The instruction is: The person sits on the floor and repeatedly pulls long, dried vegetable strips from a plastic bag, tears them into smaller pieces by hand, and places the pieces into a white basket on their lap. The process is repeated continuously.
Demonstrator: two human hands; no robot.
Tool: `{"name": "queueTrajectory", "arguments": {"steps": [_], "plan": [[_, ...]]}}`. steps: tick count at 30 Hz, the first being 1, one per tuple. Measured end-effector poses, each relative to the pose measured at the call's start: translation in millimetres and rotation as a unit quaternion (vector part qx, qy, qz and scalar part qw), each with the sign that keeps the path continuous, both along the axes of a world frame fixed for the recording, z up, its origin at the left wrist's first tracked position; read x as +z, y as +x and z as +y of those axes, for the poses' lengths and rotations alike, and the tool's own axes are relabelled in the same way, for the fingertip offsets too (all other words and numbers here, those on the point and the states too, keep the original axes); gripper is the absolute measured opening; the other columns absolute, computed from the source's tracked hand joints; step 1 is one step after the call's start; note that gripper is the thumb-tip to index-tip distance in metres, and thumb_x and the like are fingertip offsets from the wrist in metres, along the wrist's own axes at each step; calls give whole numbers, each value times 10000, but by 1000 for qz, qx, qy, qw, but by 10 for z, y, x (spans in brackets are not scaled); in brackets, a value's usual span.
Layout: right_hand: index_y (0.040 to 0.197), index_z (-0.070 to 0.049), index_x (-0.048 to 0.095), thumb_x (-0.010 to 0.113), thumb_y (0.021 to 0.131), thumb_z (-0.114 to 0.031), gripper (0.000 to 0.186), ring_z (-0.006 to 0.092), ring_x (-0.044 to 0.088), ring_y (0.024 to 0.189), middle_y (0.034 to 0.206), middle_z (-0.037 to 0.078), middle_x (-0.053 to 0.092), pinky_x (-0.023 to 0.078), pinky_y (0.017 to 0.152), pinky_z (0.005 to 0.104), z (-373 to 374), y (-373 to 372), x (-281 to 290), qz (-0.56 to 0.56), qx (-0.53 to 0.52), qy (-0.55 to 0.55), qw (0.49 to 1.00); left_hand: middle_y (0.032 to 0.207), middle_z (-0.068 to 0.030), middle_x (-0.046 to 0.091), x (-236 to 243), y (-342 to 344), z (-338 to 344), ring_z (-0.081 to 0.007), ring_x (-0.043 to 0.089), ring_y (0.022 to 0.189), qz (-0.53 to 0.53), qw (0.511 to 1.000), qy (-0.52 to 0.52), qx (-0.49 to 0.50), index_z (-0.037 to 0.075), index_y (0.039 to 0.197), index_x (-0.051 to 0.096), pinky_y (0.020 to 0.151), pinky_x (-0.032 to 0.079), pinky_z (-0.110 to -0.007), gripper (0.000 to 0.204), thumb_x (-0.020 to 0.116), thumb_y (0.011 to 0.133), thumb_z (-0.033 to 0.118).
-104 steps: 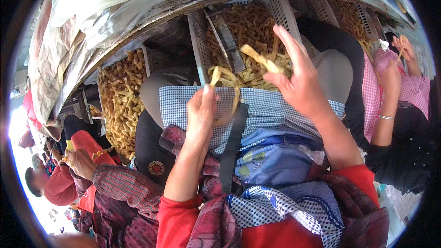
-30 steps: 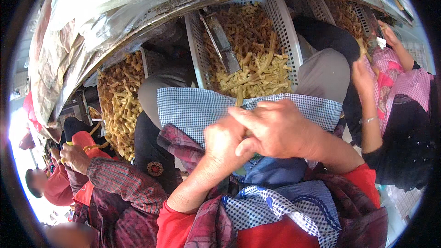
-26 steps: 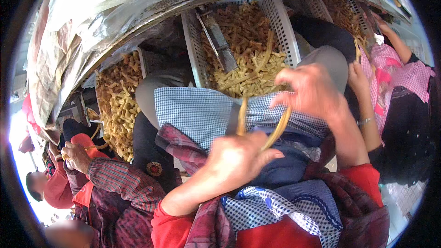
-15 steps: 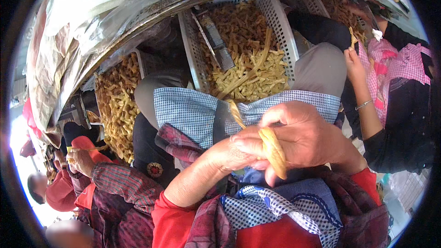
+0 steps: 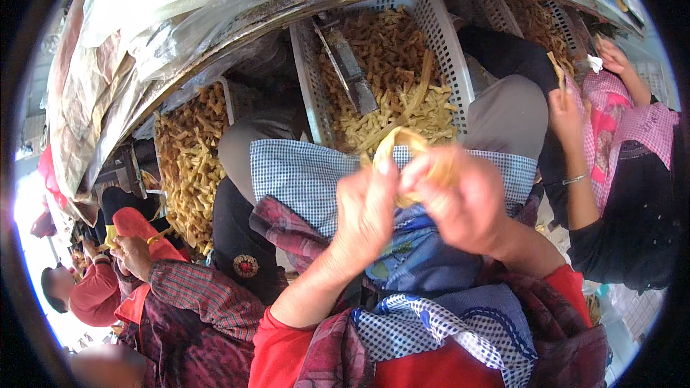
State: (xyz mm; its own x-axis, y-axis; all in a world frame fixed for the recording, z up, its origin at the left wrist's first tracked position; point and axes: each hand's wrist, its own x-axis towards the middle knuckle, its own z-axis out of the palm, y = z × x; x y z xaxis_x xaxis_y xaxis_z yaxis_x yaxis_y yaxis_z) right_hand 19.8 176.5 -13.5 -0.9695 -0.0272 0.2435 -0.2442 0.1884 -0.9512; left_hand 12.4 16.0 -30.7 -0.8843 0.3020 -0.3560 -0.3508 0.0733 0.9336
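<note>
My left hand (image 5: 363, 208) and right hand (image 5: 466, 201) grip one looped yellow strip (image 5: 394, 141); one white basket (image 5: 448, 47) stands at twelve o'clock

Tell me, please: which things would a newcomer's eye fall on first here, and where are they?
Probably the looped yellow strip near the centre first, held between the person's left grip and the blurred right grip. Next, just beyond them, the pale perforated crate heaped with yellow and brown pieces, a metal bar slanting across its left part. Then the pink checked cloth on a co-worker at the far right.
</note>
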Motion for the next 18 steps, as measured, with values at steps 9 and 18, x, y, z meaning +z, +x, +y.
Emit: {"name": "queueTrajectory", "arguments": {"steps": [9, 18], "plan": [[777, -83, 438, 436, 1003, -409, 397, 29, 287, 509, 641, -11, 368, 282, 379, 152, 336, -147, 326, -151, 35, -371, 916, 671, -34, 545, -24, -196, -281, -119, 509, 644, 108, 968, -77, -214, 12, 778, 546, 571, 410, -287, 629, 405, 952, 600], [761, -51, 458, 458, 1008, -315, 362, 81, 343, 527, 650, 19, 410, 338, 441, 201, 205, -155, 58, -193, 128, -412, 881, 745, -117, 604, -83, -98, -293, -315, 630, 677, 247, 944, -118, -185, 69, 972, 612, 584, 505, -389, 122, 607, 916, 178]]}}
